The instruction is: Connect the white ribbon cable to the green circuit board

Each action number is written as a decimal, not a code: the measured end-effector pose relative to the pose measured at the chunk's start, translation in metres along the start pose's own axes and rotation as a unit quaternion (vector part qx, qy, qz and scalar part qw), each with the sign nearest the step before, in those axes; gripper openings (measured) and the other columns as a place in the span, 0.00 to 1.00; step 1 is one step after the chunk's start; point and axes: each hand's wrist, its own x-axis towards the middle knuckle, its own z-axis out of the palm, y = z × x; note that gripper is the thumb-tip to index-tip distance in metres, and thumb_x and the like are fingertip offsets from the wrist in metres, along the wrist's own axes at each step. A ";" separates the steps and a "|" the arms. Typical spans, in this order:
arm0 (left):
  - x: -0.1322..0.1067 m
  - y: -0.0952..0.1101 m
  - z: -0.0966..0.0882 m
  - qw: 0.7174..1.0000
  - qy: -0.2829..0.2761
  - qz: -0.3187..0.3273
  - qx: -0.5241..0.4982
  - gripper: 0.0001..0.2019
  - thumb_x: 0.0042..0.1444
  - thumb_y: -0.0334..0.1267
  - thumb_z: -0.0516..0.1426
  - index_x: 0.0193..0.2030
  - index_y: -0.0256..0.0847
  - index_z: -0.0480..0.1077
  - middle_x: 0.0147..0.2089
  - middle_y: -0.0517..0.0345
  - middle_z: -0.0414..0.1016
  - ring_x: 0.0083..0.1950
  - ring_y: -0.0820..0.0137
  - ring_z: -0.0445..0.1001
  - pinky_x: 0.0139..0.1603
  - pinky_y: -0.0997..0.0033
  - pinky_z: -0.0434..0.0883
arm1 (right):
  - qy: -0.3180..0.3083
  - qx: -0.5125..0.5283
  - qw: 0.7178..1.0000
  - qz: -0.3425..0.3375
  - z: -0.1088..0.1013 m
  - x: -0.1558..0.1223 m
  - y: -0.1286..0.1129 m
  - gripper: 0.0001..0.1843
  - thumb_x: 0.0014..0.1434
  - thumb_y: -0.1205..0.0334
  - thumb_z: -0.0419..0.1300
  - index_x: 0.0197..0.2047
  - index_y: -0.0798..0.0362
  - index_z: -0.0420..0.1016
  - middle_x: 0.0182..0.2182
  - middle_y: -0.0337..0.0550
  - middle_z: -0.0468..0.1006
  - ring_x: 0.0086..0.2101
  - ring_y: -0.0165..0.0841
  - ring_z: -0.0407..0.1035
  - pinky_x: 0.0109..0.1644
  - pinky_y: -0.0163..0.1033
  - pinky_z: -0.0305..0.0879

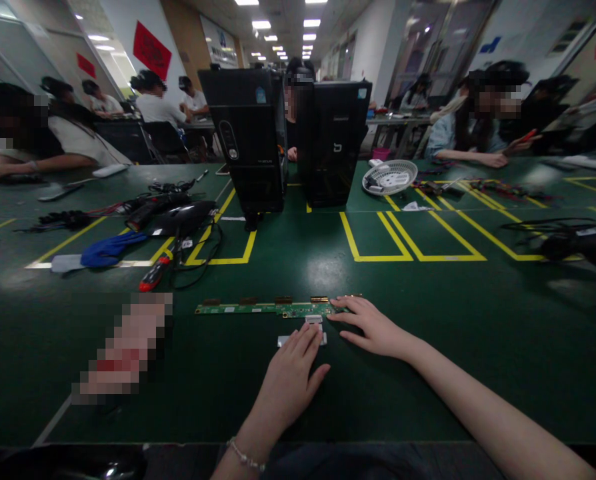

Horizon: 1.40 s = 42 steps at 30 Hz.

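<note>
A long, narrow green circuit board (258, 309) is lying on the dark green counter (218, 373), brownish tabs lining its far edge; the left hand (293, 373), fingers outstretched, thumb apart, is reaching its pale connector (313, 319); the right hand (373, 328) is spreading open at its right end.

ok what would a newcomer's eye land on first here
Probably the two black computer towers, upright at top centre. Nearer, the right hand is at the right end of a long circuit board, the left hand at its near edge; a blue glove lies farther left.
</note>
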 end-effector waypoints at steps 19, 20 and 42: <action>0.003 -0.003 -0.006 1.000 0.004 0.016 -0.019 0.24 0.67 0.41 0.51 0.68 0.41 0.56 0.68 0.47 0.62 0.69 0.58 0.57 0.67 0.45 0.56 | 0.025 0.003 1.000 -0.012 0.001 0.000 -0.001 0.22 0.64 0.55 0.54 0.61 0.44 0.69 0.62 0.48 0.63 0.62 0.42 0.55 0.64 0.57 0.52; 0.003 -0.003 -0.008 1.000 0.010 0.016 -0.024 0.24 0.67 0.40 0.50 0.68 0.42 0.55 0.68 0.48 0.61 0.70 0.59 0.56 0.67 0.46 0.56 | 0.028 0.003 1.000 -0.012 0.001 0.000 -0.001 0.22 0.64 0.55 0.54 0.61 0.44 0.69 0.62 0.48 0.64 0.62 0.42 0.56 0.64 0.57 0.52; -0.043 -0.086 -0.027 0.985 0.119 -0.123 -0.026 0.14 0.66 0.37 0.49 0.52 0.44 0.73 0.52 0.53 0.76 0.53 0.60 0.72 0.53 0.52 0.71 | 0.081 0.028 0.996 -0.036 0.006 0.035 -0.035 0.11 0.64 0.66 0.53 0.46 0.51 0.74 0.44 0.48 0.74 0.46 0.36 0.68 0.48 0.44 0.68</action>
